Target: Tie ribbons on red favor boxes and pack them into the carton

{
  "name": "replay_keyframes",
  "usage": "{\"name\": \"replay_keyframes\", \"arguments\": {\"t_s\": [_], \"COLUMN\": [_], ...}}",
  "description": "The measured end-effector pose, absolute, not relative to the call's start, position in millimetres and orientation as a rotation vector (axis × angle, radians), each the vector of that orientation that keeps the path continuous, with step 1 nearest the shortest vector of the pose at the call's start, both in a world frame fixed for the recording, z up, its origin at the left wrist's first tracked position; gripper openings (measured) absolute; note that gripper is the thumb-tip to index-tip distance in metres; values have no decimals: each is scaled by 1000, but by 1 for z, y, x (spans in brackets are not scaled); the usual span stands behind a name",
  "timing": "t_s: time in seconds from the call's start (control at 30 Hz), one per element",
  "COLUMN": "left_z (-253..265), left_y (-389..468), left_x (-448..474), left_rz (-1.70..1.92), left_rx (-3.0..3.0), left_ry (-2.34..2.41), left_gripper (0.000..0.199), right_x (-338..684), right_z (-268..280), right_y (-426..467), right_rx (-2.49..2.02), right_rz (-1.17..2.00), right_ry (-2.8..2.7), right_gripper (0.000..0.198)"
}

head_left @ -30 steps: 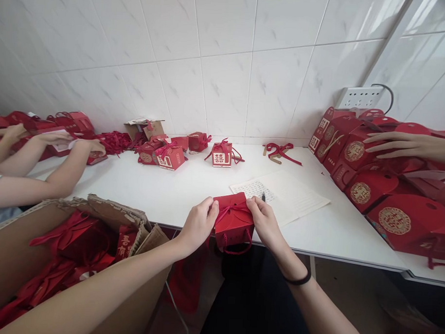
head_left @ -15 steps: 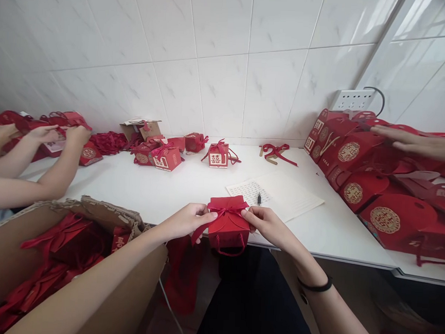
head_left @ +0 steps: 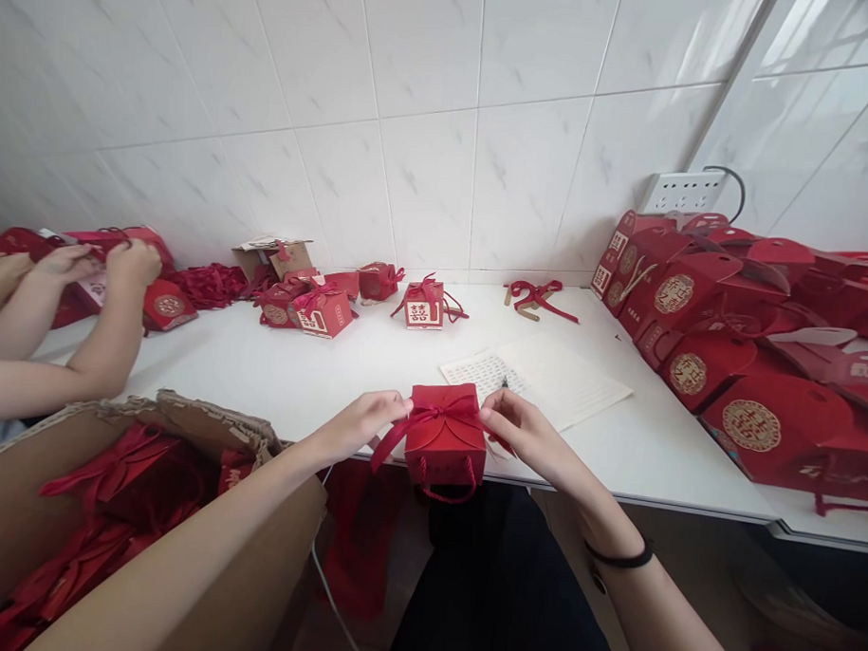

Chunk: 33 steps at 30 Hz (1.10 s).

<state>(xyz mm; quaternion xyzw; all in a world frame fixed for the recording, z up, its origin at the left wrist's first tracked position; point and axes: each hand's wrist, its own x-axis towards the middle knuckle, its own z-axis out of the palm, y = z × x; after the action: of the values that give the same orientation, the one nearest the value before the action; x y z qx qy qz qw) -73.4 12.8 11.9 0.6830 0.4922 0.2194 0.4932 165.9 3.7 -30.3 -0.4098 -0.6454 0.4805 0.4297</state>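
Observation:
A red gift box (head_left: pixel 445 449) with a rope handle sits at the table's front edge, right before me. Across its folded top runs a dark red ribbon (head_left: pixel 441 413) tied in a bow. My left hand (head_left: pixel 374 420) pinches the bow's left side between thumb and fingers, and a loose ribbon tail hangs below it. On the other side my right hand (head_left: pixel 514 423), with a black band on its wrist, pinches the right loop of the ribbon. Both hands are closed at about the same height, beside the box's upper edges.
Printed paper (head_left: pixel 546 372) and a partly hidden pen lie behind the box. Several finished boxes (head_left: pixel 424 306) and loose ribbon (head_left: pixel 541 299) stand near the wall. Stacked boxes (head_left: pixel 750 422) fill the right. A carton (head_left: pixel 284 539) holds boxes at left, near a co-worker's hands (head_left: pixel 133 263).
My hands have drawn slightly apart, pulling the bow outward and a little up. The hand over the right stack has left the view. The co-worker's hands at left have shifted left.

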Motion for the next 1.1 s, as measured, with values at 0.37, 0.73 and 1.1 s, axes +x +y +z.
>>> {"name": "replay_keyframes", "arguments": {"t_s": [0.37, 0.73, 1.1], "left_z": [0, -8, -6], "left_y": [3, 3, 2], "left_x": [-49, -50, -49], "left_rz": [806, 801, 846], "left_rx": [1971, 2119, 2085], "left_ry": [1575, 1567, 1525], "left_gripper": [32, 26, 27], "right_x": [144, 154, 169], "right_z": [-27, -18, -12], "right_y": [10, 2, -2], "right_rx": [-1136, -1191, -1360], "right_rz": [892, 845, 1001], "right_ry": [-1678, -1767, -1770], "right_gripper": [41, 34, 33]}}
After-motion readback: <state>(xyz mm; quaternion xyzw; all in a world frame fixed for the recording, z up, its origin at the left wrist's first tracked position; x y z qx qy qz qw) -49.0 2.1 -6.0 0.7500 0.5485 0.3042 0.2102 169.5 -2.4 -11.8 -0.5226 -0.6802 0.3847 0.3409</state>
